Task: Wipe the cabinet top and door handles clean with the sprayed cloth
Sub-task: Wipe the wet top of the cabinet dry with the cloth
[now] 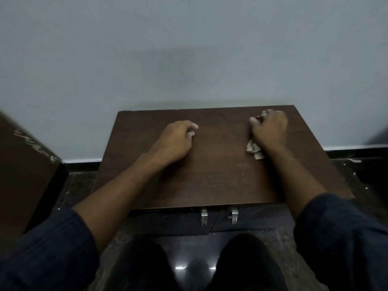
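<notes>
Head view: right hand (268, 131) grips the crumpled cloth (255, 150) near the far right corner of the cabinet top (220, 177); left hand (174, 141), fingers curled and empty, rests mid-top, apart from the cloth.

A plain pale grey-blue painted wall (189, 49) fills the upper half of the view. Along its foot runs a narrow black skirting strip (84, 160), showing at both left and right. Below it lies a dark, glossy stone floor (81, 185) flecked with pale specks, with two small bright light reflections (180, 268) near the bottom centre. At the far left stands a brown wooden board (25, 181), its upper edge streaked with white scuff marks (31, 141).
</notes>
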A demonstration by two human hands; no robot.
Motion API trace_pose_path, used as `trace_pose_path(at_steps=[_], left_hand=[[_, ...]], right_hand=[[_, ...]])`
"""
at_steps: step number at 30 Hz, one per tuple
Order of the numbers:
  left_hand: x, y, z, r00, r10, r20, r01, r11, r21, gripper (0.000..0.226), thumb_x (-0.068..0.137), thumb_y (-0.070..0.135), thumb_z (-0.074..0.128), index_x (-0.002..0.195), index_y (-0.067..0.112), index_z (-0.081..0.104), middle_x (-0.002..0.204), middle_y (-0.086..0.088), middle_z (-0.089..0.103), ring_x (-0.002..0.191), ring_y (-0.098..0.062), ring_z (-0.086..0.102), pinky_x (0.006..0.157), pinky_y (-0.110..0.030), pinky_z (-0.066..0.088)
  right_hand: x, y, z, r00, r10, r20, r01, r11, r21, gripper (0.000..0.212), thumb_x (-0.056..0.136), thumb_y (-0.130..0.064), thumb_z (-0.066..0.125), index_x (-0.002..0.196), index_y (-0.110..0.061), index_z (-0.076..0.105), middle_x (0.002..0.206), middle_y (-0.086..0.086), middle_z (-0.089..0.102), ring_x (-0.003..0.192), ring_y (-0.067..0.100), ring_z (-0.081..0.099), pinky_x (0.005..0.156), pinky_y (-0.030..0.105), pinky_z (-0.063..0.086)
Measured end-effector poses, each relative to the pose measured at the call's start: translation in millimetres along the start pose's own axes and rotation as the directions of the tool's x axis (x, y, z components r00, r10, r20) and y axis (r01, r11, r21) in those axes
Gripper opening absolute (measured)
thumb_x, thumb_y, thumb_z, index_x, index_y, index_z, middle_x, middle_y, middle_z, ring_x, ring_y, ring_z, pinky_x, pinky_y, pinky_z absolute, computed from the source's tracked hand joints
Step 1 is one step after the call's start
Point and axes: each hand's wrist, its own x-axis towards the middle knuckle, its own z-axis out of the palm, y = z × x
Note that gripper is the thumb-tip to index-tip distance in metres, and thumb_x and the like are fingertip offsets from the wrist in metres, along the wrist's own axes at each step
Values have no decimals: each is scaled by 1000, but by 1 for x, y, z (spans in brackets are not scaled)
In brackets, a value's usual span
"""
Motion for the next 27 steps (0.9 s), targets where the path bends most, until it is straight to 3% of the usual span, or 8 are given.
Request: trace_pose_path(at_steps=[5,10,13,17,19,21,23,27], left_hand=[[-5,-14,-21,980,17,-198,-12,1000,24,31,96,10,48,123,13,64,123,-5,65,114,-17,60,103,-31,44],[-38,-49,-60,946,-16,-323,27,999,29,29,92,3,53,112,14,70,111,-2,70,104,-16,64,95,-26,46],[-63,-76,-81,917,-135,-375,145,989,-2,29,92,4,53,108,19,72,102,6,71,94,-4,63,87,-16,42],[-81,-113,-95,886,-231,-403,237,971,-36,26,92,4,55,108,16,72,102,5,69,87,-2,61,80,-14,42],[-83,-133,-97,868,-268,-419,286,958,-20,26,91,6,56,112,13,71,108,0,66,96,-16,60,90,-27,46],[-84,-146,-97,855,-302,-422,322,946,-25,28,91,8,57,116,13,68,116,-5,64,108,-26,58,99,-41,47],[-83,-151,-95,847,-328,-419,334,941,-61,30,93,10,55,121,13,66,120,-6,62,112,-27,57,102,-44,46],[-76,-151,-94,849,-362,-386,327,932,-154,29,98,12,50,123,9,65,123,-7,63,111,-21,59,97,-29,43]], right_hand=[[-80,-129,37,844,-492,213,425,856,296,27,86,-26,62,104,-9,71,109,10,69,103,17,61,92,30,47],[-200,-216,43,376,-815,440,612,576,542,47,87,4,65,132,12,54,132,33,55,119,46,54,104,49,43],[-235,-226,50,217,-926,309,641,374,670,54,80,5,70,132,8,55,137,29,52,129,41,46,113,46,36],[-201,-191,43,293,-926,239,632,376,678,40,93,-9,59,131,2,60,141,15,53,137,14,43,117,29,32],[-164,-169,26,452,-856,249,645,507,572,37,99,-9,45,131,3,59,135,5,54,124,-8,46,103,3,31],[-115,-133,11,645,-731,221,668,680,302,30,100,4,44,124,6,62,119,8,63,111,12,59,86,-3,35],[-67,-92,8,844,-517,144,491,852,179,25,93,9,55,114,3,67,113,11,67,110,37,63,97,11,42],[-24,-81,37,948,-249,196,260,965,-32,39,79,-2,56,116,6,63,117,30,63,113,46,55,102,46,38]])
